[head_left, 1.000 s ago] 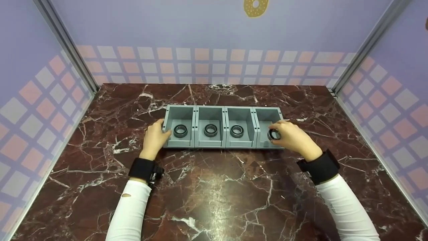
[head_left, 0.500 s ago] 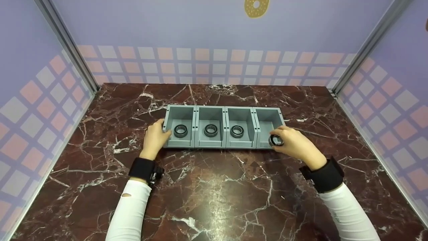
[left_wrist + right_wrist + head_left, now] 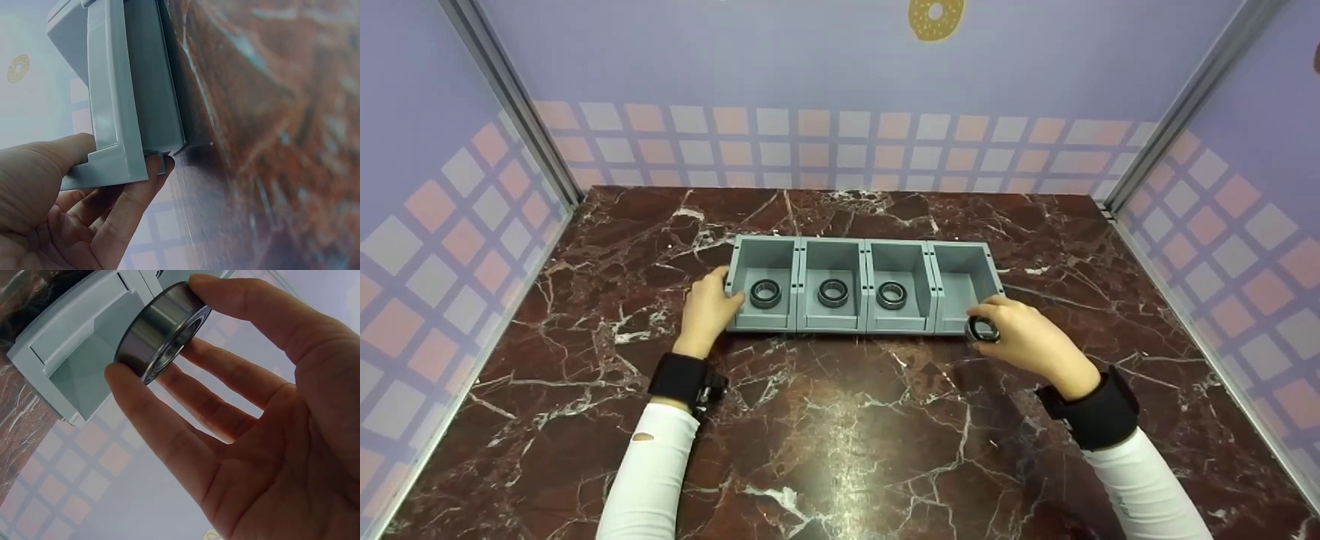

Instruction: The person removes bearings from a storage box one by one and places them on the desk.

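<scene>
My right hand (image 3: pixel 1027 337) pinches a metal ball bearing (image 3: pixel 160 332) by its rim between thumb and fingers. It holds the bearing tilted, at the front right corner of a row of grey bins (image 3: pixel 829 324). My left hand (image 3: pixel 707 311) grips the left end wall of that row, thumb inside and fingers outside, as the left wrist view also shows. One bearing lies flat in each of the other bins: a left bearing (image 3: pixel 765 294), a second bearing (image 3: pixel 833 292) and a third bearing (image 3: pixel 892 295). The rightmost bin (image 3: pixel 958 289) has no bearing in it.
The bins stand on a dark red marbled table (image 3: pixel 840 420). Lilac walls with pink and white squares (image 3: pixel 813 150) close off the back and both sides. Grey metal posts (image 3: pixel 510 97) stand at the back corners.
My right hand has lifted the bearing out of the rightmost bin and brought it toward me and slightly right. The left hand and the row of bins have stayed put.
</scene>
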Tool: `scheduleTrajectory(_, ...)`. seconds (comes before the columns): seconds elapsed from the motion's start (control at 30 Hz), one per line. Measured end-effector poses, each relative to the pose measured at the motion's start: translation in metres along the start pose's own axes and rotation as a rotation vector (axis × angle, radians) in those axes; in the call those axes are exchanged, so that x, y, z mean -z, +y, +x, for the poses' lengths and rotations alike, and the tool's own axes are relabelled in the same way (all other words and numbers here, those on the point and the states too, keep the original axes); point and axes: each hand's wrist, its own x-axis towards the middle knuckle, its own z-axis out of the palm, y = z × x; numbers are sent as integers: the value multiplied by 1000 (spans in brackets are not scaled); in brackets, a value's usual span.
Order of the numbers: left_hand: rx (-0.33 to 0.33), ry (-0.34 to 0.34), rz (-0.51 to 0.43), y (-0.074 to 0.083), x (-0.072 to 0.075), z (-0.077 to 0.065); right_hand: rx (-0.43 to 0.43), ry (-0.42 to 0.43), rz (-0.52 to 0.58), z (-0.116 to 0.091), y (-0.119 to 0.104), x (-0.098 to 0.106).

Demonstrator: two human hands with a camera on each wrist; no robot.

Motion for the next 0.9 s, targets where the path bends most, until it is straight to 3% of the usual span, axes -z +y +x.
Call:
scheduleTrajectory(0.6,1,2,12,-1,-1,1,28,-13,-10,-16,-4,-15)
scheduleTrajectory(0.9,0,5,14,-1,-1,0,7,-74,-28,-22,-6,-23)
